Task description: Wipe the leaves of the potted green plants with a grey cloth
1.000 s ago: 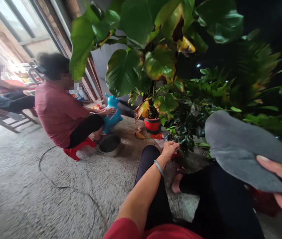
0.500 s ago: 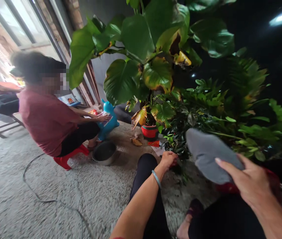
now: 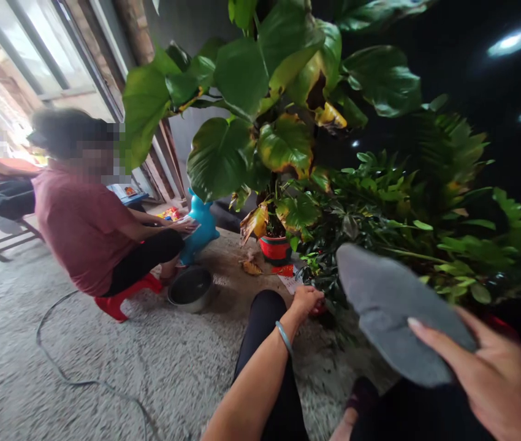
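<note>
Now, the right hand (image 3: 494,383) firmly grips a grey fabric piece (image 3: 393,312) between thumb and fingers, raised in front of the body beside a leafy potted plant (image 3: 283,144); the left hand (image 3: 306,300) curls low among the foliage; whether it grasps anything, I cannot tell.
</note>
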`<control>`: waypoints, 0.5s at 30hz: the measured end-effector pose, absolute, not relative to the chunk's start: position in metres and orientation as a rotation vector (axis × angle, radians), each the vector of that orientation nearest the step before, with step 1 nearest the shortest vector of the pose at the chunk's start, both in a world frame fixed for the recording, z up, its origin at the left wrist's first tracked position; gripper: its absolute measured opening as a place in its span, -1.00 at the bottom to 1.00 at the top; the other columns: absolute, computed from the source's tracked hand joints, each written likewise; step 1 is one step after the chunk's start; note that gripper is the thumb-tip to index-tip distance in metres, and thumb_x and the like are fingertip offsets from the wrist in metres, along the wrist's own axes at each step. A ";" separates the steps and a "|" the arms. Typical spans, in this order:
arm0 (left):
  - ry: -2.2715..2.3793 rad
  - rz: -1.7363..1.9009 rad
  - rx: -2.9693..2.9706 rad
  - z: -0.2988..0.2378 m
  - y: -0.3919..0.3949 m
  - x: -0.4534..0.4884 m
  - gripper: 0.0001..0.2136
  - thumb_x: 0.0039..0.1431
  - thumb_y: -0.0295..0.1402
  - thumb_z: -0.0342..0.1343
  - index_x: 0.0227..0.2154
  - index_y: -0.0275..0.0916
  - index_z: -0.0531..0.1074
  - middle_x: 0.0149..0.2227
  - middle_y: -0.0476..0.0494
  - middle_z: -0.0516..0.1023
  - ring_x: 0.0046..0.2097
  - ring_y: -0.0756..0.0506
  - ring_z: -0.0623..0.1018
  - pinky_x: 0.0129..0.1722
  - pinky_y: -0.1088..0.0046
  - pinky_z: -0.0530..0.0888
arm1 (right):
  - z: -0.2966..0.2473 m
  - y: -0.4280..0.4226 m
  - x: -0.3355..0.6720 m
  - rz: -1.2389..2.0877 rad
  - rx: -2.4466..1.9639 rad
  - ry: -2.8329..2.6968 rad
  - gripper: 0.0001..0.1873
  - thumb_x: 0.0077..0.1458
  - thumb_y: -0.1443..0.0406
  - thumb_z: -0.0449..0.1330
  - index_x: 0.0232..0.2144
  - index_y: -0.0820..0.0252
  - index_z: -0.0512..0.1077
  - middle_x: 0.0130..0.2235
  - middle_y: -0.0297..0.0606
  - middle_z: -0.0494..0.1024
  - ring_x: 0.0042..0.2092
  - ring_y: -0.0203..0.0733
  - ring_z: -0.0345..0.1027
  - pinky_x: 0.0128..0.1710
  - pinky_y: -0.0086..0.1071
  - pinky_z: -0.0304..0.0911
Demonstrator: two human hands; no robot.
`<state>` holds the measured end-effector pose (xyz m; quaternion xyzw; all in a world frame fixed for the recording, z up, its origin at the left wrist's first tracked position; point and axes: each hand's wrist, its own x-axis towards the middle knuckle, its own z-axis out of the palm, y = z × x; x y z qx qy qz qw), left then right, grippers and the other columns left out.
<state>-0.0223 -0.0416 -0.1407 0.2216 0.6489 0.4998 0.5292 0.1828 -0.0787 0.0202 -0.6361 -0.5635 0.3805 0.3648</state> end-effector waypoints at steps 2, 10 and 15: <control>1.545 1.156 0.561 -0.137 -0.044 -0.020 -0.78 0.02 -0.47 0.16 -0.68 -0.28 0.32 -0.69 0.06 0.33 -0.58 0.06 0.34 -0.42 0.47 0.44 | 0.030 -0.063 0.172 0.684 -1.604 -1.425 -0.46 -0.41 -0.07 0.27 -0.34 0.08 0.50 -0.46 -0.24 0.58 -0.33 0.08 0.47 -0.33 -0.19 0.34; 1.596 1.153 0.573 -0.137 -0.045 -0.022 -0.74 0.06 -0.49 0.09 -0.69 -0.26 0.26 -0.73 0.09 0.23 -0.61 0.06 0.30 -0.48 0.50 0.40 | -0.015 -0.081 0.161 1.132 -1.562 -1.691 -0.59 -0.47 -0.04 0.21 -0.55 0.07 0.49 -0.50 -0.17 0.61 -0.37 0.14 0.49 -0.36 -0.17 0.36; 1.576 1.128 0.602 -0.140 -0.046 -0.023 -0.80 0.02 -0.46 0.14 -0.66 -0.28 0.31 -0.67 0.06 0.30 -0.54 0.05 0.35 -0.35 0.40 0.47 | 0.044 -0.089 0.177 0.815 -1.663 -1.475 -0.52 -0.49 -0.07 0.27 -0.46 0.03 0.50 -0.53 -0.24 0.58 -0.41 0.10 0.46 -0.42 -0.18 0.33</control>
